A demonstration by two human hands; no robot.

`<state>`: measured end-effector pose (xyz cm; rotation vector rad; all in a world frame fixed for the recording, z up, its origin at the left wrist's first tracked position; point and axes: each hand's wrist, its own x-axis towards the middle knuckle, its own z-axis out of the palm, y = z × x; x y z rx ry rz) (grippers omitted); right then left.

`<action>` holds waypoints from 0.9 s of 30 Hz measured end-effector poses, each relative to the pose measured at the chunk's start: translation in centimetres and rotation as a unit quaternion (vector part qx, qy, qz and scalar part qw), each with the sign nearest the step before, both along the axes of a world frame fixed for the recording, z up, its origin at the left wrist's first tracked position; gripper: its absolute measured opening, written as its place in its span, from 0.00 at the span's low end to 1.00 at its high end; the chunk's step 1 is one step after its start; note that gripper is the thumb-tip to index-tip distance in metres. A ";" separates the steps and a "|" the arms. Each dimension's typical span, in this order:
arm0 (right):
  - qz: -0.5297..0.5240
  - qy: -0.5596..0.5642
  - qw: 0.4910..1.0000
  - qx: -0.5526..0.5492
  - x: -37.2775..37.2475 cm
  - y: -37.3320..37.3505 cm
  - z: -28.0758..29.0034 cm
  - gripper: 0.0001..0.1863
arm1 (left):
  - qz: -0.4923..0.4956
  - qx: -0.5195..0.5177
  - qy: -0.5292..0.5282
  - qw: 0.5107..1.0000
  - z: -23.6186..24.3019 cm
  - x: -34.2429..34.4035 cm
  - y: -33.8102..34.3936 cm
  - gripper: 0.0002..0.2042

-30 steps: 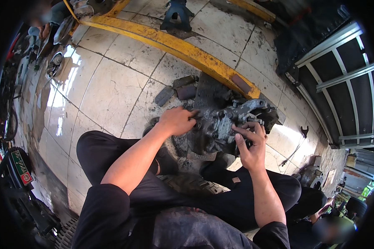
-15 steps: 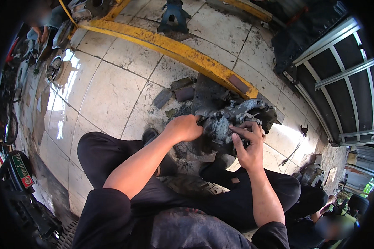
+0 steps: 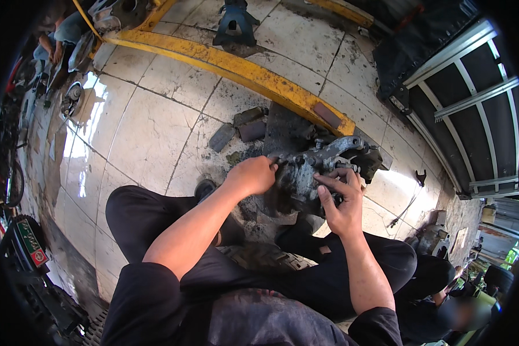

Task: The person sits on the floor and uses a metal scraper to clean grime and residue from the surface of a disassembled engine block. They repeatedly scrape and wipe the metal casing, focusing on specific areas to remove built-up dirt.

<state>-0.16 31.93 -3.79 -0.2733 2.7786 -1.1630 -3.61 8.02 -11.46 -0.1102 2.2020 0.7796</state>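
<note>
A greasy grey metal casting (image 3: 297, 176) with a curved arm and bolts sits on the floor in front of me, between my feet. At its left edge, my left hand (image 3: 252, 175) is closed with its fingers pinched together. What lies in the pinch, if anything, is too dark and small to make out. On the right side, my right hand (image 3: 345, 202) rests against the casting with thumb and index finger apart. Its index fingertip touches the grey face, while the other fingers bend over the bolts. The underside of the casting is hidden.
A yellow metal beam (image 3: 213, 57) crosses the floor behind the casting. Dark blocks (image 3: 222, 137) lie left of it, and a blue-grey jack stand (image 3: 235, 26) stands beyond. At right are a silver-framed panel (image 3: 461, 104) and a thin forked rod (image 3: 409, 199). Other people sit at the edges.
The view has shifted slightly. Both hands stay at the same sides of the casting; the dark tip beside my left fingers shows less now.
</note>
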 end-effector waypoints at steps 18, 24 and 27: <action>0.002 -0.005 1.000 -0.002 0.0 0.0 0.1 0.14 | -0.010 -0.018 0.005 1.000 -1.9 -0.3 -0.8 0.19; 0.006 0.004 1.000 0.002 -0.2 0.1 -0.1 0.14 | -0.022 -0.013 0.034 0.999 0.7 0.1 -0.3 0.19; 0.007 -0.004 1.000 0.002 -0.2 0.0 0.0 0.14 | -0.012 -0.012 0.024 1.000 -2.4 -0.3 -1.2 0.20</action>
